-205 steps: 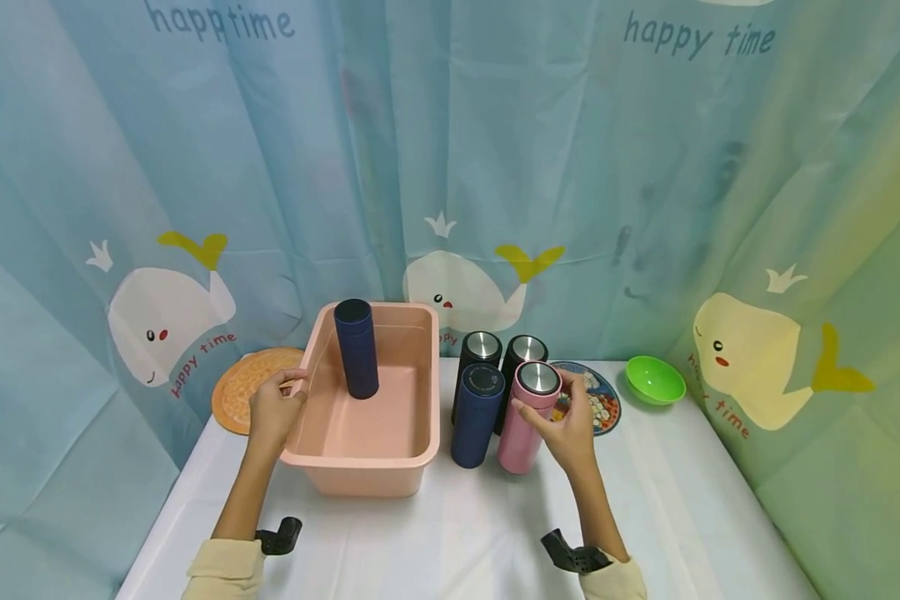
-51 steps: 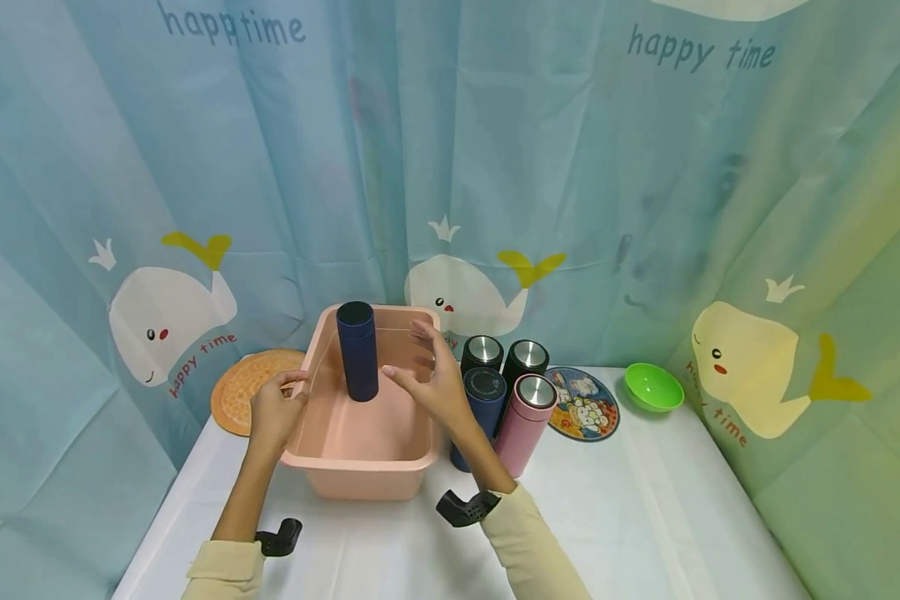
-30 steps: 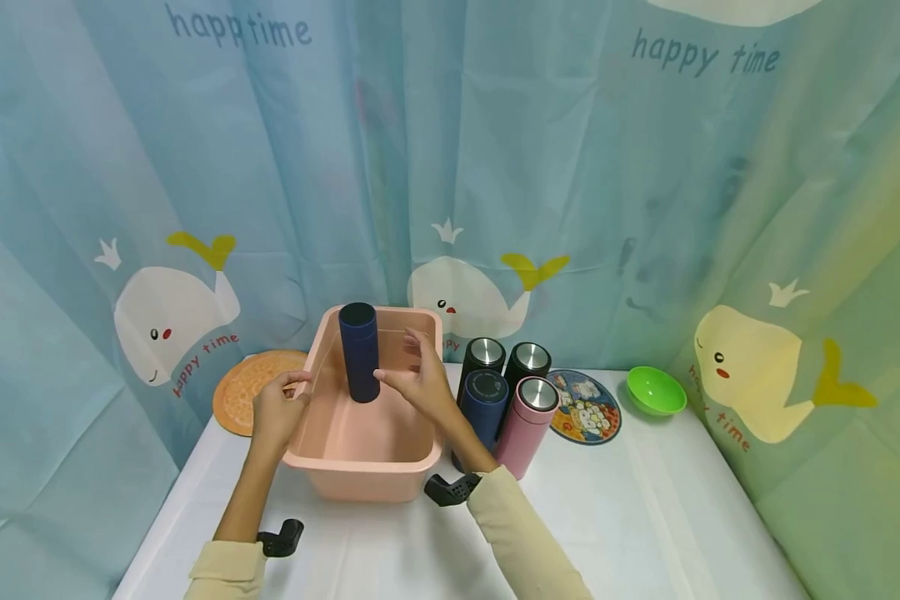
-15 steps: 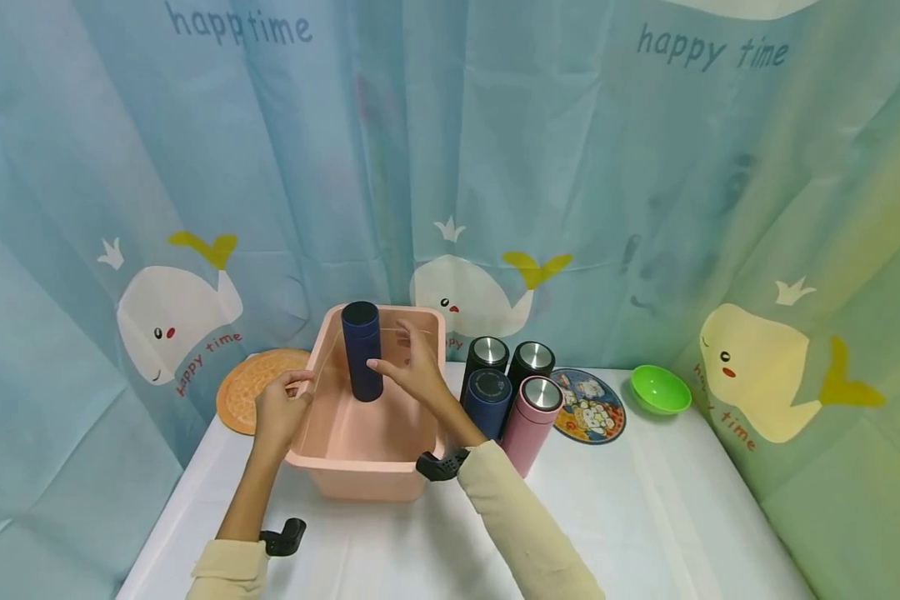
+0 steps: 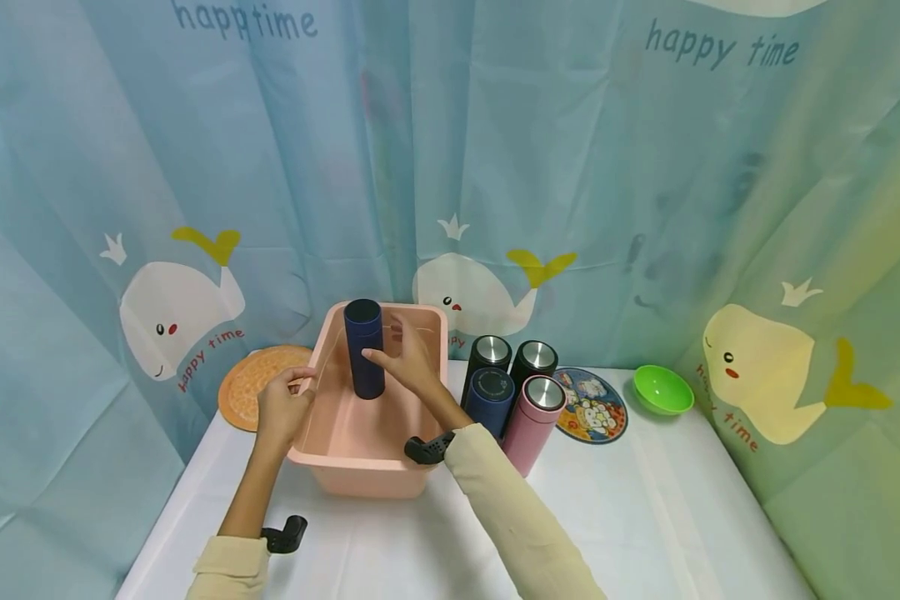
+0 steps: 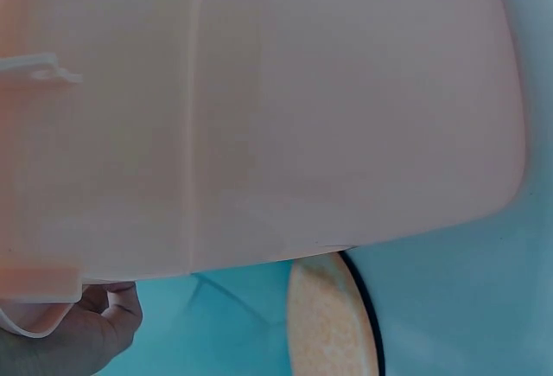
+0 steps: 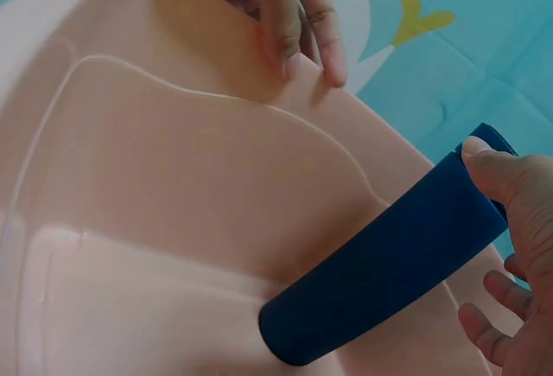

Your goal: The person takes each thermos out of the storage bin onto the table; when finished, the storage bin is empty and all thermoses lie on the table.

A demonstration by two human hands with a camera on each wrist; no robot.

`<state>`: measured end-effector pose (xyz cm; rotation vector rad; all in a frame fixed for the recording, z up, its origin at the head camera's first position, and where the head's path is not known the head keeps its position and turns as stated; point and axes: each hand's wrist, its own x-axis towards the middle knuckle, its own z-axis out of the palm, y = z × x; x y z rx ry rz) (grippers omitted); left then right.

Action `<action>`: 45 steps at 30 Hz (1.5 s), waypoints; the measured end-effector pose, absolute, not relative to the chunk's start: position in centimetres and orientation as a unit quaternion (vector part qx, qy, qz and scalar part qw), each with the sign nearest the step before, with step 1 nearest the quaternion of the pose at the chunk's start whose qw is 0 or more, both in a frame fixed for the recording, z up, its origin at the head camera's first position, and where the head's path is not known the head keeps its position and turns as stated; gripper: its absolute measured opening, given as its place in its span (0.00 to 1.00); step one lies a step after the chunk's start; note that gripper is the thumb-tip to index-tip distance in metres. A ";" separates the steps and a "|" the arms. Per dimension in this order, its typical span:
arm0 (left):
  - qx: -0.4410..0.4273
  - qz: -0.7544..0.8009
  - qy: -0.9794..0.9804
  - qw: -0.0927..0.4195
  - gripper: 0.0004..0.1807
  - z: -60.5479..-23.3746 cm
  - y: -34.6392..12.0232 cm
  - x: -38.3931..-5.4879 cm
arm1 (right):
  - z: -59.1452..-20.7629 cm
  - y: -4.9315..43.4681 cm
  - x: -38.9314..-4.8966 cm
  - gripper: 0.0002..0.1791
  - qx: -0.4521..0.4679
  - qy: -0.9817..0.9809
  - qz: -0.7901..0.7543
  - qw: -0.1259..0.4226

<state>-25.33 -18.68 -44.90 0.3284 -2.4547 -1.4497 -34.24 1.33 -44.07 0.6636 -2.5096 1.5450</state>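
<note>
A dark blue thermos flask (image 5: pixel 364 354) stands upright inside the pink plastic basin (image 5: pixel 371 450), toward its far left. My left hand (image 5: pixel 283 407) grips the basin's left rim; in the right wrist view its fingers (image 7: pixel 289 47) bend over that edge. My right hand (image 5: pixel 412 360) reaches over the basin from the right. Its thumb lies against the flask's upper side, just below the lid, while the other fingers stay spread to the flask's right. The right wrist view shows a gap between those spread fingers (image 7: pixel 484 328) and the flask's body.
Right of the basin, a second blue flask (image 5: pixel 489 392), a pink flask (image 5: pixel 534 421) and two black flasks (image 5: pixel 534 358) stand close together. Behind them lies a patterned round mat (image 5: pixel 592 408), with a green bowl (image 5: pixel 662 390) farther right. An orange round mat (image 5: pixel 251 387) lies left.
My right hand has left the pink flask beside the basin and come over the basin, its thumb closing in on the blue flask. My left hand keeps its grip on the rim.
</note>
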 end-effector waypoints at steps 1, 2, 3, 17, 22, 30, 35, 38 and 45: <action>0.115 -0.500 -0.848 0.135 0.16 -44.9 -18.7 -25.4 | -44.0 1.2 -34.4 0.44 0.216 -0.830 0.510 0.059; 0.116 -0.500 -0.848 0.135 0.16 -45.0 -18.7 -25.4 | -43.9 1.1 -34.5 0.44 0.213 -0.832 0.510 0.056; 0.117 -0.500 -0.848 0.135 0.16 -45.0 -18.7 -25.3 | -43.8 1.0 -34.6 0.44 0.209 -0.832 0.512 0.052; 0.117 -0.499 -0.848 0.135 0.15 -45.1 -18.8 -25.4 | -43.6 -0.5 -35.6 0.47 0.175 -0.844 0.508 0.002; 0.113 -0.500 -0.847 0.137 0.16 -45.2 -18.6 -25.4 | -44.1 -0.7 -35.9 0.48 0.169 -0.839 0.517 -0.003; 0.121 -0.504 -0.845 0.133 0.15 -45.4 -18.4 -25.6 | -44.3 -1.4 -36.2 0.46 0.139 -0.845 0.517 0.002; 0.121 -0.501 -0.846 0.135 0.16 -45.2 -18.5 -25.6 | -44.2 -1.9 -36.3 0.45 0.129 -0.844 0.521 0.009; 0.120 -0.499 -0.847 0.138 0.16 -45.2 -18.6 -25.6 | -44.3 -2.3 -36.5 0.45 0.126 -0.846 0.517 0.018; 0.120 -0.499 -0.847 0.140 0.15 -45.3 -18.7 -25.6 | -44.6 -2.7 -36.7 0.44 0.122 -0.845 0.519 0.033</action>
